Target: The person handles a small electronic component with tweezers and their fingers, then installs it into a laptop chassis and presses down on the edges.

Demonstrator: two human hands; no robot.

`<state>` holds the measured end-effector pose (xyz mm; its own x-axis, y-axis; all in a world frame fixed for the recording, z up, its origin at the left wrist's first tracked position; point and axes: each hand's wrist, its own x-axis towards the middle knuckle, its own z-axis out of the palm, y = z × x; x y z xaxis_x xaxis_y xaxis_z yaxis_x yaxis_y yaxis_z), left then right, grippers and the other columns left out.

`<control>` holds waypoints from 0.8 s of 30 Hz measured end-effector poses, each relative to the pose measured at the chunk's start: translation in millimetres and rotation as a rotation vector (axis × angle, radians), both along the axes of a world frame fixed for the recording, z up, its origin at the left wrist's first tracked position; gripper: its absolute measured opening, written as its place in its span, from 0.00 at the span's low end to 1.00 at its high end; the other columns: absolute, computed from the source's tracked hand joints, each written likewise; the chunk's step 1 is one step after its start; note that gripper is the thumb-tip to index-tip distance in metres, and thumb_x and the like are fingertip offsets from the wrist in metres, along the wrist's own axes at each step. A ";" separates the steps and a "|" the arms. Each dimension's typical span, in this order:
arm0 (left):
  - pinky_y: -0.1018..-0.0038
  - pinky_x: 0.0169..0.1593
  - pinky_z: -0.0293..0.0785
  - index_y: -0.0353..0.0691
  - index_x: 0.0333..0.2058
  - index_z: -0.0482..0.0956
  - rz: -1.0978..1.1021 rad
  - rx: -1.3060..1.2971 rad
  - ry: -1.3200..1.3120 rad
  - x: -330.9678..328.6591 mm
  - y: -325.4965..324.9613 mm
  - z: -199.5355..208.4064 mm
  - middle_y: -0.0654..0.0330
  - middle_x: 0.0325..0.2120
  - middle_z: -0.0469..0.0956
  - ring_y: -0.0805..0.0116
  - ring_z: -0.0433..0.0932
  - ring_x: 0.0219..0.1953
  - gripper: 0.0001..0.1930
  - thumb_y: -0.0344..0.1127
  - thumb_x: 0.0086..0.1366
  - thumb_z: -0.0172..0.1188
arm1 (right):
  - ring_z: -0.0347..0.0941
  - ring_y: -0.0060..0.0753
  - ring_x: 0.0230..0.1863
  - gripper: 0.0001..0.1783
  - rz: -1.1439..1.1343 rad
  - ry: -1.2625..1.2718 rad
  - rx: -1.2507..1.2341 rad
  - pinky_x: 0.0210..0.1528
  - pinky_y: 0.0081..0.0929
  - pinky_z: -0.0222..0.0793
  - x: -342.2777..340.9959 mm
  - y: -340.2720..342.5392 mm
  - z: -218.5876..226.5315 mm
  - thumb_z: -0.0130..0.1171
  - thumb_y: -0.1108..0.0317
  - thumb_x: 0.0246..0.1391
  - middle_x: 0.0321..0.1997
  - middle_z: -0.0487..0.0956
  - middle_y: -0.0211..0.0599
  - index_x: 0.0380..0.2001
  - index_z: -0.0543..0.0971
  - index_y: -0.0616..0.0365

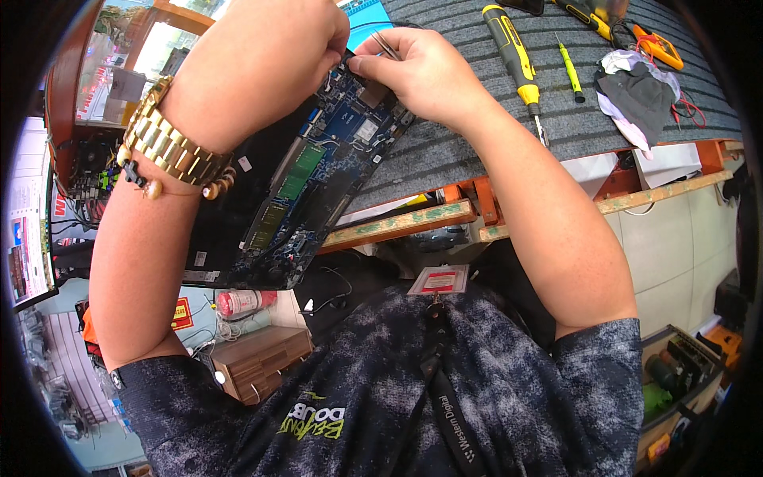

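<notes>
An opened laptop lies tilted at the table's front edge, its blue circuit board and green memory module bare. My left hand, with a gold watch at the wrist, is curled closed over the laptop's far end. What its fingertips grip, if anything, is hidden behind the hand. My right hand is at the board's far right corner, thumb and fingers pinched. Between them shows a thin metal tool that looks like tweezers; its tips are hidden.
On the grey ribbed mat lie a yellow-and-black electric screwdriver, a slim green screwdriver, a crumpled cloth and an orange multimeter. Open drawers run below the table edge. A monitor stands at left.
</notes>
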<state>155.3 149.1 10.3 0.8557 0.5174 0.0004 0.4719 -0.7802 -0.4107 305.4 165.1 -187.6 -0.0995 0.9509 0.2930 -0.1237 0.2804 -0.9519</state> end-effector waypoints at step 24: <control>0.51 0.53 0.82 0.37 0.37 0.93 -0.022 0.036 0.005 0.8 -2.6 -1.8 0.48 0.33 0.90 0.44 0.89 0.41 0.06 0.32 0.66 0.73 | 0.88 0.25 0.34 0.15 0.003 0.014 0.016 0.39 0.30 0.81 -0.8 0.2 -1.3 0.77 0.56 0.67 0.33 0.92 0.37 0.44 0.93 0.58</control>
